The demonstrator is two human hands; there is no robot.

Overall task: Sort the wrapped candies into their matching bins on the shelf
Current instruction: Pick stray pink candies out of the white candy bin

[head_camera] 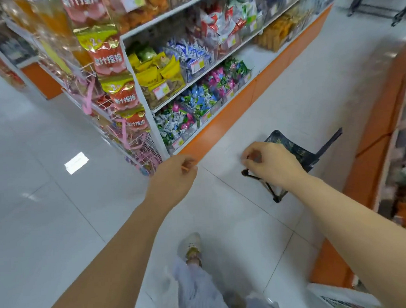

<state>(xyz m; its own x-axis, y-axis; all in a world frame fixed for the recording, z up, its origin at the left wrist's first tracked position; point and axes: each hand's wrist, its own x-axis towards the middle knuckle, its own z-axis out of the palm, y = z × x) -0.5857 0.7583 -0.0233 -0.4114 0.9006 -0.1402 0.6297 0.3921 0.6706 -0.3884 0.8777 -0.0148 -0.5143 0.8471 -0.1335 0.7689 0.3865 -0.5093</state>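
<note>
Both hands are held out low over the white tiled floor (60, 206), in front of the end of the shelf (137, 91).

The left hand (174, 178) has its back to the camera, fingers curled in and thumb against the forefinger, so its grip is narrow. A thin orange sliver shows at the fingertips. I cannot tell whether it is something pinched or the shelf's orange base seen through a gap.

The right hand (271, 162), at three o'clock from the left and well apart from it, is also curled, with the fingertips drawn together at its nine o'clock edge. A small dark reddish patch sits inside that narrow grip, too blurred to name. Under this hand a folding stool (299, 150) with a dark patterned seat stands on the floor.

The wrapped candies (200, 99) lie in clear bins (191, 132) along the bottom shelf, at twelve to one o'clock from the hands: white-and-green, blue, pink and green lots side by side. On the shelf above are yellow packets (161, 73).

At eleven o'clock, snack bags (108, 53) hang on a wire rack (148, 151).

At six o'clock a pale shoe (191, 246) steps forward.
</note>
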